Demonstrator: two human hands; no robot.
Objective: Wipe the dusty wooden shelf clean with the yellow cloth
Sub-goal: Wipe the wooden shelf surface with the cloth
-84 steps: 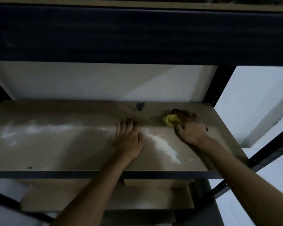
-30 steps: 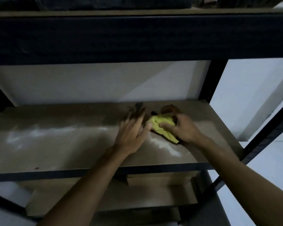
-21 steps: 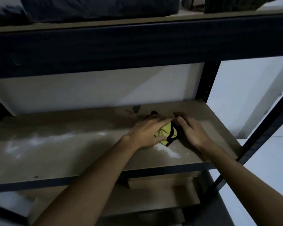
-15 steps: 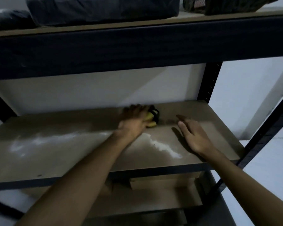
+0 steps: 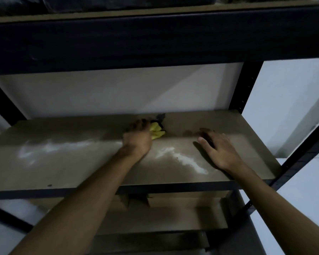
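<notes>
The wooden shelf (image 5: pixel 66 168) spans the view, with a white dust streak on its left half and another near the middle right. My left hand (image 5: pixel 137 138) grips the bunched yellow cloth (image 5: pixel 157 132) at the back middle of the shelf, close to a dark stain by the rear edge. Most of the cloth is hidden under my fingers. My right hand (image 5: pixel 217 150) rests flat on the shelf to the right, fingers straight, holding nothing.
A dark metal beam (image 5: pixel 155 39) of the shelf above hangs low over the work area. Black uprights (image 5: pixel 249 83) stand at the back right and front right. A lower shelf with cardboard (image 5: pixel 184 199) lies beneath. A white wall is behind.
The cloth passed from my right hand to my left. My left hand carried it to the back of the shelf, and my right hand let go and settled flat on the board.
</notes>
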